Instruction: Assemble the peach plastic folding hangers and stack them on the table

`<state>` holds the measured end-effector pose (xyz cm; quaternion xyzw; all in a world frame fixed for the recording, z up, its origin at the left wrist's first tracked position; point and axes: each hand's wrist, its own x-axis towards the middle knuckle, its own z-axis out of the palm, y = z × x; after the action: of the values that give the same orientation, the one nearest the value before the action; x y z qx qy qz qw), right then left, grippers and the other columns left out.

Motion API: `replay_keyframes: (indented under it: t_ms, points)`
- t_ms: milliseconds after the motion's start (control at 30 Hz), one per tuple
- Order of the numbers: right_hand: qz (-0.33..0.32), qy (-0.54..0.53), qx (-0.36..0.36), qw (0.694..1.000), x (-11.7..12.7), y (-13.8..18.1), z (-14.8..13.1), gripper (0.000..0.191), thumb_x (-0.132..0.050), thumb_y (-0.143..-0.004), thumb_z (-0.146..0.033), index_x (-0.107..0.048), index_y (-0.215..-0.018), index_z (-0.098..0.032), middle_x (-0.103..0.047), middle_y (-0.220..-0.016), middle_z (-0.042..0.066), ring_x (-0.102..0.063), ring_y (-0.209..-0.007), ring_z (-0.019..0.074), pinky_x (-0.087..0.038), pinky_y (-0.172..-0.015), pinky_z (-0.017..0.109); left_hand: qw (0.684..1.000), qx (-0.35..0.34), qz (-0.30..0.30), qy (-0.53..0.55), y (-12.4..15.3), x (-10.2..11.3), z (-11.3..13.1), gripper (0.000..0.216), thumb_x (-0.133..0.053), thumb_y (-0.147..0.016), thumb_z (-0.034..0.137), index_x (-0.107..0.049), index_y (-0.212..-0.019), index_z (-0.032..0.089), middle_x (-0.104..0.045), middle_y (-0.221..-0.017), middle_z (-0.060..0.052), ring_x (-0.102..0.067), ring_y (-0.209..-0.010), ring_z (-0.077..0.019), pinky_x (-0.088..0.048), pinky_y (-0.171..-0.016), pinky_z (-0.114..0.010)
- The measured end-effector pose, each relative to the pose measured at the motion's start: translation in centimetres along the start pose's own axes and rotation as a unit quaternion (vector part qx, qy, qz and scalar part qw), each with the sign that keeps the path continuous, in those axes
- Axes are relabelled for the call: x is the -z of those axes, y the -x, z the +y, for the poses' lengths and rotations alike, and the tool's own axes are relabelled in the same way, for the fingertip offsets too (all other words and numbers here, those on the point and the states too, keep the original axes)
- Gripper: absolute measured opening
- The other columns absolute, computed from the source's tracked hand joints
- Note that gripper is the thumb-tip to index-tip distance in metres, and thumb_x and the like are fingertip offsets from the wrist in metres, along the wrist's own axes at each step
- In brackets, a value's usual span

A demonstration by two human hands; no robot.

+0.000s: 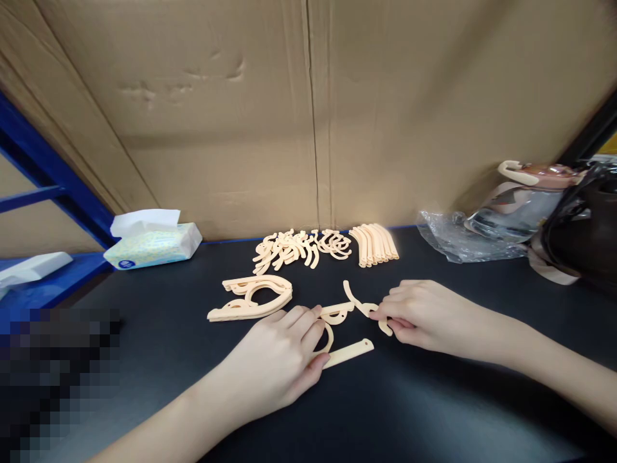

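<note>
My left hand (294, 347) is closed over a cream plastic folding hanger (349, 354) on the black table, its fingers hiding the middle. Two arms of that hanger stick out to the right, and part of a ring shows beside my thumb. My right hand (424, 315) pinches a curved cream hook piece (353, 296) just off the end of the upper arm; whether the two touch I cannot tell. To the left lie folded hangers (284, 287), seemingly stacked, near my left knuckles.
Farther back sit a heap of small curved pieces (284, 247), several thin hooks (336, 244) and a row of long arms (373, 244). A tissue pack (159, 247) is at left. A clear plastic bag (448, 238), a bottle (511, 206) and a dark bag (583, 238) stand right.
</note>
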<state>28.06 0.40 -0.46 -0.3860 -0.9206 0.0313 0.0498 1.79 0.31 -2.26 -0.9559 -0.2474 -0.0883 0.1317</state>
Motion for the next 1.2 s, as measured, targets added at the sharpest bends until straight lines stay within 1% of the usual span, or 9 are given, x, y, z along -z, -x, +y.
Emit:
replay_keyframes:
  t_ms: [133, 300, 433, 500, 567, 667, 900, 1100, 1200]
  points:
    - [-0.006, -0.005, 0.027, 1.000, 0.4, 0.5, 0.6, 0.018, -0.053, -0.089, -0.015, -0.064, -0.078, -0.023, -0.061, -0.071, -0.003, -0.057, -0.068, 0.0144, -0.034, -0.061, 0.026, 1.000, 0.003, -0.019, 0.008, 0.1, 0.1, -0.2, 0.034, -0.042, -0.093, 0.030, -0.059, -0.113, 0.008, -0.063, -0.114, -0.016, -0.060, -0.099, -0.0288, -0.052, -0.082, -0.042]
    - [0.007, -0.021, 0.017, 1.000, -0.1, 0.4, 0.7, 0.017, -0.056, -0.091, -0.027, -0.065, -0.078, -0.020, -0.061, -0.074, 0.000, -0.057, -0.071, 0.0149, -0.037, -0.062, 0.026, 0.999, 0.020, 0.001, 0.045, -0.2, 0.0, -0.1, 0.028, -0.041, -0.089, 0.021, -0.058, -0.109, 0.011, -0.061, -0.117, -0.016, -0.057, -0.109, -0.0291, -0.049, -0.088, -0.042]
    - [0.031, 0.010, 0.020, 0.999, -0.7, 0.1, 0.3, 0.022, -0.060, -0.088, -0.037, -0.063, -0.077, -0.018, -0.057, -0.074, 0.001, -0.053, -0.074, 0.0172, -0.038, -0.065, 0.029, 0.992, 0.018, 0.006, 0.129, -0.3, 0.1, 0.1, 0.025, -0.051, -0.087, 0.036, -0.055, -0.102, 0.016, -0.050, -0.133, -0.014, -0.040, -0.129, -0.0292, -0.034, -0.106, -0.048]
    - [0.043, -0.004, 0.019, 0.999, -0.9, 0.1, 0.2, 0.016, -0.062, -0.085, -0.034, -0.063, -0.081, -0.019, -0.056, -0.082, 0.002, -0.052, -0.078, 0.0172, -0.040, -0.069, 0.029, 0.985, 0.012, -0.020, 0.173, -0.3, 0.0, 0.3, 0.025, -0.054, -0.086, 0.039, -0.053, -0.100, 0.018, -0.045, -0.138, -0.011, -0.031, -0.134, -0.0270, -0.024, -0.112, -0.049]
    - [0.047, -0.029, 0.015, 0.998, -0.9, 0.1, 0.0, 0.004, -0.063, -0.081, -0.022, -0.061, -0.080, -0.019, -0.055, -0.086, 0.001, -0.052, -0.080, 0.0158, -0.041, -0.070, 0.027, 0.977, 0.016, -0.050, 0.207, -0.3, -0.1, 0.4, 0.019, -0.054, -0.088, 0.035, -0.052, -0.099, 0.020, -0.043, -0.139, -0.009, -0.027, -0.137, -0.0245, -0.019, -0.113, -0.050]
    - [0.049, -0.045, 0.028, 0.997, -1.0, -0.1, -0.3, 0.010, -0.055, -0.078, -0.009, -0.055, -0.075, -0.018, -0.053, -0.078, 0.000, -0.051, -0.076, 0.0146, -0.040, -0.066, 0.025, 0.968, 0.029, -0.070, 0.240, -0.3, -0.2, 0.4, 0.007, -0.050, -0.090, 0.025, -0.051, -0.096, 0.021, -0.047, -0.135, -0.008, -0.027, -0.137, -0.0230, -0.021, -0.112, -0.052]
    - [0.067, -0.062, -0.021, 0.996, -1.5, -0.3, -0.3, 0.013, -0.041, -0.092, -0.015, -0.045, -0.080, -0.020, -0.044, -0.064, -0.005, -0.037, -0.050, 0.0098, -0.027, -0.048, 0.024, 0.967, 0.045, -0.047, 0.248, -0.4, -0.3, 0.2, 0.005, -0.041, -0.095, 0.021, -0.045, -0.091, 0.020, -0.047, -0.135, -0.009, -0.032, -0.135, -0.0219, -0.032, -0.109, -0.049]
    - [0.061, -0.083, -0.018, 0.995, -1.3, -0.1, -0.6, 0.018, -0.033, -0.099, -0.024, -0.050, -0.093, -0.021, -0.056, -0.081, 0.000, -0.052, -0.063, 0.0119, -0.035, -0.058, 0.024, 0.956, 0.065, 0.012, 0.286, -0.3, -0.3, 0.0, 0.007, -0.037, -0.094, 0.016, -0.039, -0.089, 0.021, -0.054, -0.123, -0.012, -0.038, -0.131, -0.0224, -0.042, -0.101, -0.043]
    - [0.049, -0.115, -0.033, 0.992, -1.2, -0.1, -0.9, 0.021, -0.031, -0.100, -0.025, -0.050, -0.092, -0.021, -0.057, -0.077, -0.001, -0.054, -0.063, 0.0124, -0.036, -0.058, 0.024, 0.952, 0.074, 0.014, 0.297, -0.4, -0.2, 0.1, 0.008, -0.036, -0.094, 0.017, -0.038, -0.089, 0.022, -0.053, -0.124, -0.013, -0.036, -0.132, -0.0230, -0.044, -0.099, -0.043]
